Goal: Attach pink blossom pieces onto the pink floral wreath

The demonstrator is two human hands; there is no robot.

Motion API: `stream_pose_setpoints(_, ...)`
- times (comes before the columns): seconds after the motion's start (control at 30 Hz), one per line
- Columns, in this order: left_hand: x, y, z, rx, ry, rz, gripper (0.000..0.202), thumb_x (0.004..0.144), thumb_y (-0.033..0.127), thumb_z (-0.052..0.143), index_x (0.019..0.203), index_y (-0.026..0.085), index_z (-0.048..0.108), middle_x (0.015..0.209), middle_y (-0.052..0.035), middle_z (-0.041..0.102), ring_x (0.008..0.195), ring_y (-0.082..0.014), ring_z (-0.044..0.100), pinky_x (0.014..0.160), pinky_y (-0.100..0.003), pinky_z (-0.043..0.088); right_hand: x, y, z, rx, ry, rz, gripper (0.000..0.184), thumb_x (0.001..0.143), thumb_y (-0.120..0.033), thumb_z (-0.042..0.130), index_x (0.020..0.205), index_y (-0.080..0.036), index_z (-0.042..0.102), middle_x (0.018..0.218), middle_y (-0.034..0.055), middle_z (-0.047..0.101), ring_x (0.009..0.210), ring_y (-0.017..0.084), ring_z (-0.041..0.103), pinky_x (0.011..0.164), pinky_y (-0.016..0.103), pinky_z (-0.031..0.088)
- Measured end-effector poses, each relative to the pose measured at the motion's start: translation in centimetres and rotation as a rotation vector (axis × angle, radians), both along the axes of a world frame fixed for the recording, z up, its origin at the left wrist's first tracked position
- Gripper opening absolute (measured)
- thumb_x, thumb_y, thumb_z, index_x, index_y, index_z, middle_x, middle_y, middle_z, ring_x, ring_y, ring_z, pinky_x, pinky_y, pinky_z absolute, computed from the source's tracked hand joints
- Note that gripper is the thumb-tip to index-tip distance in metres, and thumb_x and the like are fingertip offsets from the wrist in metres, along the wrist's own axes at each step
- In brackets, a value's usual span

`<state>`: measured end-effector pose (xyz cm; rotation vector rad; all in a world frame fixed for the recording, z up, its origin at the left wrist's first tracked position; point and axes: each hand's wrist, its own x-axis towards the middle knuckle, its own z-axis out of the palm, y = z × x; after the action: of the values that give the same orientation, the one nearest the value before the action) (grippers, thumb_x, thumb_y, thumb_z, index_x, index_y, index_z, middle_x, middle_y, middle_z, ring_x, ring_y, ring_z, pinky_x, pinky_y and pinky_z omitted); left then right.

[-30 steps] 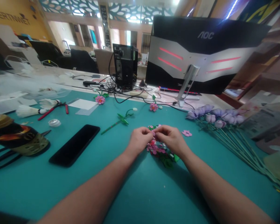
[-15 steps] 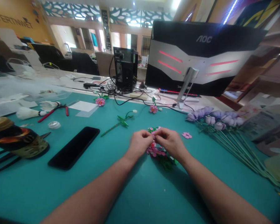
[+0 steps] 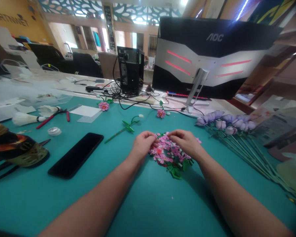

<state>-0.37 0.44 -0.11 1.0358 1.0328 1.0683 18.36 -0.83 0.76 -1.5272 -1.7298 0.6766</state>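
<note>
A heap of small pink and green plastic flower-building pieces (image 3: 171,151) lies on the teal mat between my hands. At its left edge, my left hand (image 3: 144,144) has its fingers curled together; whatever they pinch is too small and hidden to name. My right hand (image 3: 187,143) hovers over the heap's upper right, thumb and fingers slightly apart, with nothing visible between them. Beyond the hands lies a green stem with leaves (image 3: 123,129). Two assembled pink flowers sit farther back, one at centre (image 3: 160,113) and one at left (image 3: 104,106).
A black phone (image 3: 76,155), a dark bottle (image 3: 16,146), red-handled pliers (image 3: 49,119) and shuttlecocks (image 3: 27,119) occupy the left. Purple flowers on long stems (image 3: 230,125) lie at right. Behind stand a monitor (image 3: 212,59), a computer case (image 3: 130,70) and tangled cables.
My hands have parted from a fingertip-to-fingertip pinch, exposing more of the pink heap. The right hand now covers part of the loose pink piece on the right. The view has shifted slightly.
</note>
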Motion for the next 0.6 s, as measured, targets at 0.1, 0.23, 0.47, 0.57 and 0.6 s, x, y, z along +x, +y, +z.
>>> stream_pose_setpoints(0.1, -0.1, 0.0, 0.1, -0.003, -0.01, 0.015, 0.013, 0.067, 0.022, 0.063, 0.077, 0.015, 0.058, 0.068, -0.0047, 0.068, 0.054, -0.0102, 0.058, 0.053, -0.021, 0.042, 0.5, 0.1, 0.0, -0.001, -0.142, -0.031, 0.02, 0.081, -0.029, 0.055, 0.087, -0.021, 0.072, 0.086, 0.0013, 0.072, 0.079, 0.017, 0.062, 0.071, 0.028, 0.044)
stream_pose_setpoints(0.23, -0.2, 0.2, 0.1, 0.013, -0.015, 0.027, 0.014, 0.067, 0.021, 0.064, 0.078, 0.014, 0.058, 0.069, -0.0036, 0.067, 0.054, -0.0096, 0.057, 0.054, -0.02, 0.042, 1.1, 0.2, -0.1, 0.034, -0.285, -0.065, 0.02, 0.082, -0.025, 0.053, 0.088, -0.023, 0.072, 0.09, 0.0005, 0.073, 0.083, 0.017, 0.063, 0.072, 0.028, 0.044)
stream_pose_setpoints(0.47, -0.3, 0.2, 0.2, 0.029, -0.033, 0.036, 0.015, 0.065, 0.02, 0.065, 0.078, 0.015, 0.059, 0.067, -0.0023, 0.067, 0.053, -0.0091, 0.056, 0.055, -0.021, 0.042, 2.0, 0.4, -0.2, 0.026, -0.426, -0.068, 0.022, 0.083, -0.025, 0.052, 0.091, -0.024, 0.073, 0.093, 0.0018, 0.073, 0.084, 0.019, 0.065, 0.071, 0.028, 0.044)
stream_pose_setpoints(0.57, -0.4, 0.2, 0.2, 0.034, -0.033, 0.028, 0.015, 0.065, 0.019, 0.064, 0.079, 0.015, 0.06, 0.067, -0.0024, 0.067, 0.054, -0.0092, 0.056, 0.056, -0.021, 0.043, 2.4, 0.5, -0.2, 0.003, -0.458, -0.055, 0.022, 0.083, -0.025, 0.052, 0.09, -0.025, 0.073, 0.093, 0.0019, 0.073, 0.086, 0.02, 0.064, 0.071, 0.029, 0.044)
stream_pose_setpoints(0.6, -0.4, 0.2, 0.2, 0.035, -0.032, 0.026, 0.016, 0.065, 0.019, 0.065, 0.079, 0.015, 0.06, 0.067, -0.0025, 0.067, 0.055, -0.0092, 0.056, 0.056, -0.021, 0.043, 2.6, 0.6, -0.2, -0.002, -0.468, -0.054, 0.023, 0.082, -0.024, 0.051, 0.09, -0.025, 0.073, 0.094, 0.0019, 0.073, 0.087, 0.02, 0.064, 0.072, 0.029, 0.044)
